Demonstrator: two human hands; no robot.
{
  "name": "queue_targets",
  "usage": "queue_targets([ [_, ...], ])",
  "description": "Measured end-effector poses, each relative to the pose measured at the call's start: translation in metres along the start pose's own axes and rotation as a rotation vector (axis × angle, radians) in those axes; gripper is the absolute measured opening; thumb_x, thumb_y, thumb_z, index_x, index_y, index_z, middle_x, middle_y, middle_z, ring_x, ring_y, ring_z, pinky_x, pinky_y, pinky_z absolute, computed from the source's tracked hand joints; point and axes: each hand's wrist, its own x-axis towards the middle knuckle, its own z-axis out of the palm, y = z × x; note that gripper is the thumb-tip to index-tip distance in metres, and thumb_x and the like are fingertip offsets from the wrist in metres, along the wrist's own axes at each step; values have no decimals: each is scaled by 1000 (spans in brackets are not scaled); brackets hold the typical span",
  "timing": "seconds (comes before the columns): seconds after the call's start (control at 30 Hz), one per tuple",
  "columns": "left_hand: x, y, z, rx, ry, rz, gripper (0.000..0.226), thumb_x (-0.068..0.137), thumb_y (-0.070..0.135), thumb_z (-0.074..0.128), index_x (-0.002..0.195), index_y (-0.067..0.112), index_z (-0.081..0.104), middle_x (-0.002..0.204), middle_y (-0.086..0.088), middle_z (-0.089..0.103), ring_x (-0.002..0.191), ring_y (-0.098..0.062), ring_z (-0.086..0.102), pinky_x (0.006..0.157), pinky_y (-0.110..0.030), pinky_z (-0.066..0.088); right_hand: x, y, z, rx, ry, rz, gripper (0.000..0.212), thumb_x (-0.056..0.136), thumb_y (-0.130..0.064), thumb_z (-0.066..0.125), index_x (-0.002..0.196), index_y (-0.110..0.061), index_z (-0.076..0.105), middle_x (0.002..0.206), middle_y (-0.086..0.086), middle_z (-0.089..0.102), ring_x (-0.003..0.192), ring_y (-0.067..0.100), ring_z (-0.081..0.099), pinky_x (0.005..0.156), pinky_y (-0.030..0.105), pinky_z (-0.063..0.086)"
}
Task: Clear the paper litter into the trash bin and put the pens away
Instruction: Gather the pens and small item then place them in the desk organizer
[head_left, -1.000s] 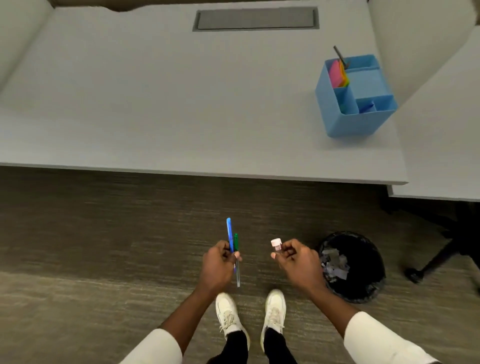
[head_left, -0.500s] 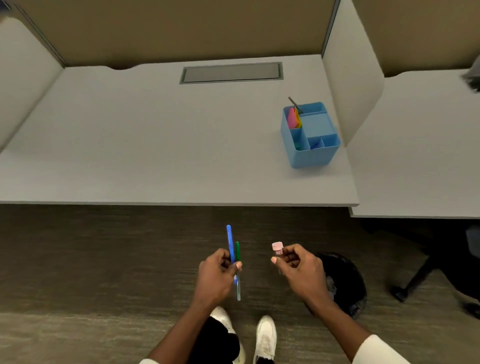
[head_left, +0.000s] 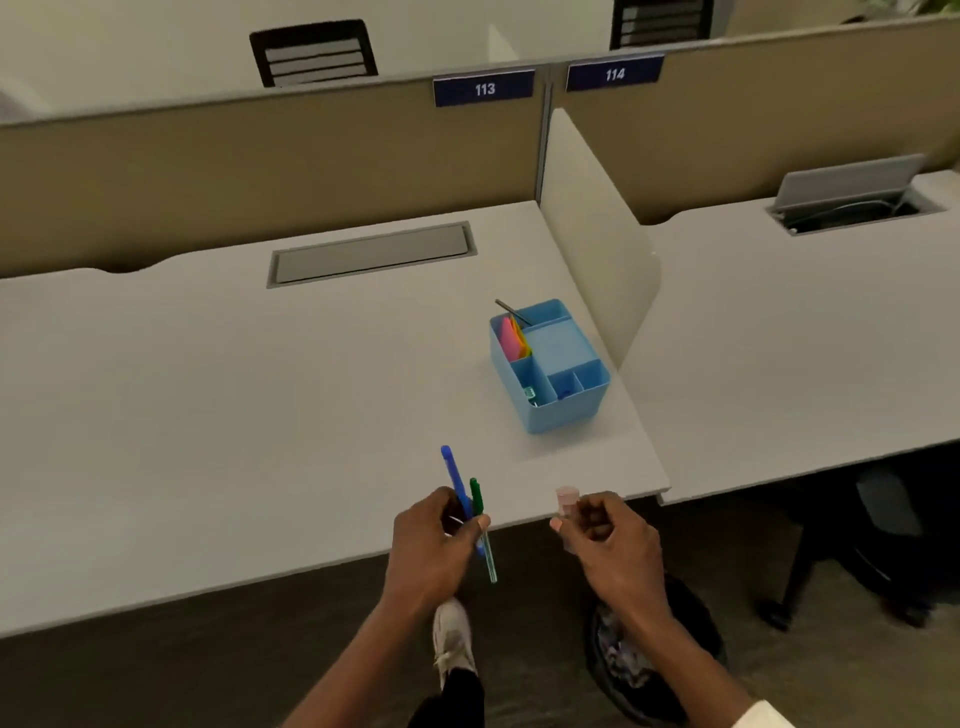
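My left hand (head_left: 434, 551) grips two pens upright over the desk's front edge: a blue pen (head_left: 453, 475) and a shorter green pen (head_left: 476, 497) with a clear barrel. My right hand (head_left: 610, 543) is closed around a small pink-capped pen or marker (head_left: 566, 500), just right of the left hand. A blue desk organizer (head_left: 550, 410) stands on the white desk (head_left: 208, 405), up and right of both hands; it holds pink and orange sticky notes and a dark pen. The black trash bin (head_left: 691, 654) with paper scraps sits on the floor under my right forearm, partly hidden.
A white divider panel (head_left: 592, 228) rises right of the organizer, splitting this desk from the neighbouring desk (head_left: 805, 332). A closed grey cable hatch (head_left: 371, 253) lies at the desk's back. A dark office chair base (head_left: 852, 561) stands under the right desk.
The view has tilted up and moved closer to the desk. Both hands, still holding the pens, have come from over the floor to over the desk's front edge.
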Motion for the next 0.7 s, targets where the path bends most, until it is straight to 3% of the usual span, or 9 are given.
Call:
queue_targets([
  [0.1,40,20,-8,-58,5,26,15,90,35,79,94,26,68,85,15,71,79,-7,71,73,-14,49,21,-18,0,28,63,58,35,80,-39,88,104,-30,65,99,-12,71,94,7,68,85,28,58],
  [0.23,92,43,-15,-75,-8,77,16,90,36,78,95,26,67,85,15,70,79,-10,70,68,-8,46,45,-41,2,48,166,95,37,80,-38,89,106,-28,64,104,-8,71,97,11,69,93,33,59],
  [0.43,148,91,-17,-143,-31,164,20,93,39,75,104,24,66,95,10,73,86,-10,72,69,-5,45,69,-70,1,101,306,113,31,84,-38,85,104,-29,63,100,-7,73,95,15,71,97,37,61],
  [0.53,169,119,-11,-169,-27,239,24,94,37,75,108,18,68,98,8,75,88,-9,72,65,-4,52,84,-77,-7,105,338,75,29,84,-39,85,103,-28,65,97,-10,74,91,12,71,90,35,62],
  [0.7,192,155,11,-170,-62,295,23,95,25,74,113,13,68,105,1,76,88,-12,70,86,-25,60,123,-77,-25,157,388,8,29,84,-36,85,105,-27,67,94,-14,74,88,6,72,82,34,65],
])
